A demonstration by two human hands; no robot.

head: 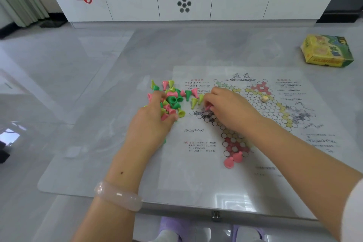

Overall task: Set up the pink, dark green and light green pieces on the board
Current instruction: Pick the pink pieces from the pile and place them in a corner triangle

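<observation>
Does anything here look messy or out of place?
Mostly the loose pile of pieces, mixed colours lying tipped beside the board. Only two pink pieces stand at its near red corner. A small pale die-like object sits mid-board.

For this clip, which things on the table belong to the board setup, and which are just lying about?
Part of the job: board; pile of loose pieces; two pink pieces on the near red corner; left hand; right hand.
Lying about: yellow-green box; small pale die.
</observation>
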